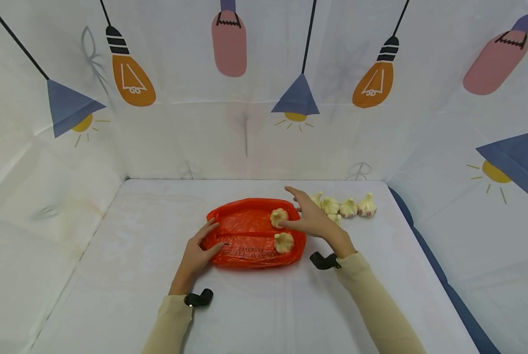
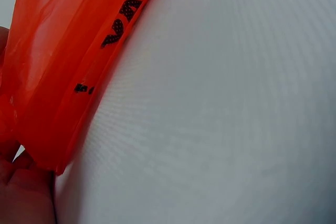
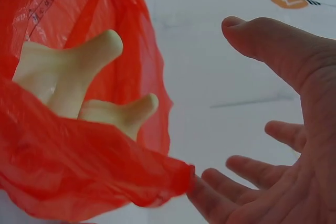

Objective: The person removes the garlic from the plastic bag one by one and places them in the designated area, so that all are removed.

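A red plastic bag (image 1: 246, 223) with black print lies spread on the table, its rim standing up like a shallow bowl. Two garlic bulbs (image 1: 283, 243) sit inside at its right end; their pale stems (image 3: 97, 51) show in the right wrist view. My left hand (image 1: 197, 253) holds the bag's left end, thumb over the rim; most of this hand is outside the left wrist view. Over the bag's right rim, my right hand (image 1: 310, 216) has its fingers spread with nothing between them. In the right wrist view, a fingertip appears to touch the rim, and the thumb is apart from the bulbs.
Several more garlic bulbs (image 1: 348, 208) stand in a group on the table's back right, partly behind my right hand. The white table (image 1: 127, 275) is enclosed by white cloth walls (image 1: 255, 137) printed with lamps and bulbs. A dark blue edge (image 1: 443, 275) runs along the right side.
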`<state>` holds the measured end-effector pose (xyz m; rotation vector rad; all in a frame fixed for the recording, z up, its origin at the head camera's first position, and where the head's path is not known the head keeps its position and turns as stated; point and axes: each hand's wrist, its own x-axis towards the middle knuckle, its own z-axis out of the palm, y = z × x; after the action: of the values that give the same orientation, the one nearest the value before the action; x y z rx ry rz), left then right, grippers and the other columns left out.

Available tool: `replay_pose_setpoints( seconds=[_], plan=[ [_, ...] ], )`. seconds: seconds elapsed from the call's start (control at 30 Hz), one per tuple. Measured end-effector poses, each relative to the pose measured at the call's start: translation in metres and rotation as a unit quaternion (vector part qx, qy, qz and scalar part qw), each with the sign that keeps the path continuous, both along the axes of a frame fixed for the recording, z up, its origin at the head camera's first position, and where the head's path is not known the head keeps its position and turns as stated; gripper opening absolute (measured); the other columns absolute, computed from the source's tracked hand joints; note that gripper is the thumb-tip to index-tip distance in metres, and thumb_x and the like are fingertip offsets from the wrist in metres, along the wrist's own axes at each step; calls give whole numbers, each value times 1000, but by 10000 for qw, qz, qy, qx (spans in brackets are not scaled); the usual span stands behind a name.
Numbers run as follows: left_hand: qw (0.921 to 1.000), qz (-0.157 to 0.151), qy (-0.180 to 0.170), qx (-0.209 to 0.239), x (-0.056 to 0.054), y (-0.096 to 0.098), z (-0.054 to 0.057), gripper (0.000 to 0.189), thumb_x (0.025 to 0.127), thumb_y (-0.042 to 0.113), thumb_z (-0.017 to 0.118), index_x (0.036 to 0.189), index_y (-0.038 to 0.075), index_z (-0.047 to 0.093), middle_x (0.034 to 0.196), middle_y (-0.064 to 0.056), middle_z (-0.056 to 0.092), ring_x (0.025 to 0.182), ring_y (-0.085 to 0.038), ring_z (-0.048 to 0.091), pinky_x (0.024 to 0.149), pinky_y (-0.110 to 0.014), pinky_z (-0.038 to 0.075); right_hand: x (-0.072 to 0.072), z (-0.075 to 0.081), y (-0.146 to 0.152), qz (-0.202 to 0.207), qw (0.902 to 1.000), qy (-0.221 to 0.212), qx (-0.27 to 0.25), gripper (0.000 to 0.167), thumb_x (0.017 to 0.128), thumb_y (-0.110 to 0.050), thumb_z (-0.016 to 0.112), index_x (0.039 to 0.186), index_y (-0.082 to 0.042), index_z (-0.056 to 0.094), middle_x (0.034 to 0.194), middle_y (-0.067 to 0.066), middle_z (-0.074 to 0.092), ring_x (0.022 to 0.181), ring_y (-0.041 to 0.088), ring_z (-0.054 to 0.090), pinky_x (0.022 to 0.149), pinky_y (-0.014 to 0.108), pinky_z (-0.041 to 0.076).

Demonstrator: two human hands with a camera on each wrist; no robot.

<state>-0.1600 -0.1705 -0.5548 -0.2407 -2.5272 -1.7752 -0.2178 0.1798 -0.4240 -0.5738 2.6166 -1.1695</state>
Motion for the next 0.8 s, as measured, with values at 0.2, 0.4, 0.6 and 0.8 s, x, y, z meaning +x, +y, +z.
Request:
replay_pose_setpoints(
  seconds=[0.2,0.4,0.6,0.8],
  plan=[
    [10000,5,-21,-34,0,-1,0,64,92,26,78,149,9,54,165,-7,39,156,-34,28,126,-60,24,-5,-2,-14,360,9987,-101,332,96,88,-42,79,164,-18,24,165,12,34,148,39,38,115,60,41],
    [10000,1,-3,-14,0,-2,-1,63,93,25,77,149,9,54,166,-6,39,157,-33,27,126,-60,23,-11,0,-21,595,9959,-247,639,99,86,-47,79,163,-15,27,164,14,36,150,36,38,119,58,38],
    [10000,-18,-7,-23,0,0,-2,63,93,24,77,150,9,54,165,-6,39,157,-33,27,126,-61,23,-15,-5,-20,850,9913,-554,840,97,87,-41,79,161,-5,28,163,19,38,149,36,40,121,56,37],
    [10000,2,-46,-33,-1,1,-1,63,93,22,77,150,9,53,165,-6,39,157,-33,26,126,-60,22,-19,-10,-24,944,9890,-776,830,96,87,-46,79,160,-6,30,157,17,46,141,32,48,116,53,43]
  ],
)
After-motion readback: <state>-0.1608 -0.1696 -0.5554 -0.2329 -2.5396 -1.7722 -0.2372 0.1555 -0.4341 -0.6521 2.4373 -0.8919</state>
